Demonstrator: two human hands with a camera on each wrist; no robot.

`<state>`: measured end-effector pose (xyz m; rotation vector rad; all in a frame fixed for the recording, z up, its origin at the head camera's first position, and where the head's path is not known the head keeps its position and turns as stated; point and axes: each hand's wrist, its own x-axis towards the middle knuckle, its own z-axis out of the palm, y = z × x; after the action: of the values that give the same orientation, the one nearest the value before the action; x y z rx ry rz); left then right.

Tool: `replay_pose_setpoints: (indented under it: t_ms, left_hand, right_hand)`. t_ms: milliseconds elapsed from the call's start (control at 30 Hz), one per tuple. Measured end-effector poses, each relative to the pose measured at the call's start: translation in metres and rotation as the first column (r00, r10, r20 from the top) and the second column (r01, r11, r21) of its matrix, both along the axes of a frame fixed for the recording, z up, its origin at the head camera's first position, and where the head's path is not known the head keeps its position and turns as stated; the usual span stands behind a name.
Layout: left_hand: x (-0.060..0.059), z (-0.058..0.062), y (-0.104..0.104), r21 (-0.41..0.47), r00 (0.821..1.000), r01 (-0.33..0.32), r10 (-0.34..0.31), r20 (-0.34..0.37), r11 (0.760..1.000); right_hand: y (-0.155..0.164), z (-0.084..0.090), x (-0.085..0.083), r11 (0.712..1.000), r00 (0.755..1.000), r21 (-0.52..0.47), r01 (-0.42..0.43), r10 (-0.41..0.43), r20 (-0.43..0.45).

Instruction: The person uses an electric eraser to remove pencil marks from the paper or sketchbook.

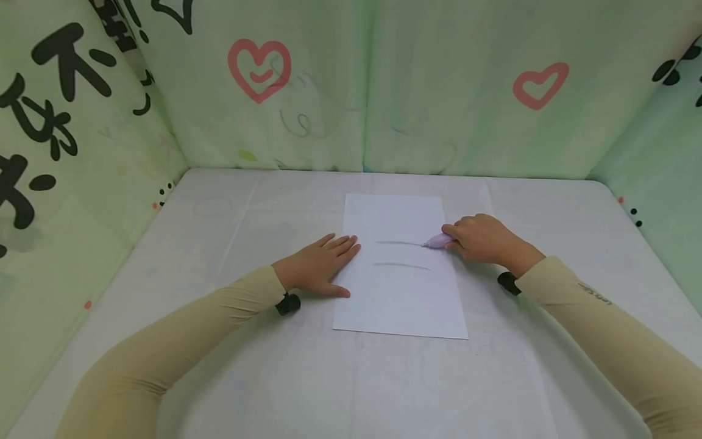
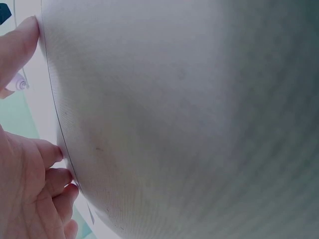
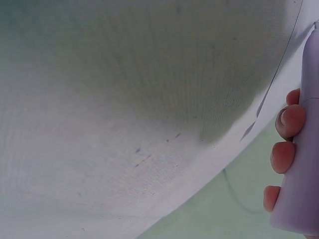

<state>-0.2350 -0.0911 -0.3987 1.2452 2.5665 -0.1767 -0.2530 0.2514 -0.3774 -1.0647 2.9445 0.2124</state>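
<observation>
A white sheet of paper (image 1: 403, 286) lies on the grey table (image 1: 230, 219), with two grey strokes drawn across its middle. My left hand (image 1: 320, 265) lies flat on the table, its straight fingertips (image 2: 47, 152) pressing the sheet's left edge. At the right edge of the sheet my right hand (image 1: 479, 238) grips a pale purple pen (image 1: 437, 241), whose tip touches the right end of the upper stroke. In the right wrist view the curled fingers (image 3: 289, 122) wrap the pen's barrel (image 3: 304, 174).
Green padded walls with pink hearts (image 1: 259, 67) and black characters close in the table at the left, back and right. A black wrist mount (image 1: 287, 303) sits under each sleeve.
</observation>
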Motion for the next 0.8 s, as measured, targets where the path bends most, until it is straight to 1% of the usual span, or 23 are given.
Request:
replay_pose_setpoints:
  t_ms: [233,500,800]
  left_hand:
    - [-0.0011,-0.0014,-0.0001,-0.005,1.000,-0.002,0.002,-0.006,1.000]
    - [-0.0017,-0.0012,0.0005,-0.021,1.000,-0.005,0.005,-0.005,1.000]
    - [-0.0014,-0.0016,0.0002,-0.003,1.000,-0.005,0.005,0.006,1.000]
  right_hand:
    - [-0.0008,0.0001,-0.0026,1.000,1.000,0.000,0.005,-0.005,0.003]
    - [-0.0009,0.0007,-0.0035,1.000,1.000,-0.011,-0.018,0.019,0.003]
    - [-0.0009,0.0004,-0.0040,0.999,1.000,-0.016,-0.031,0.031,-0.006]
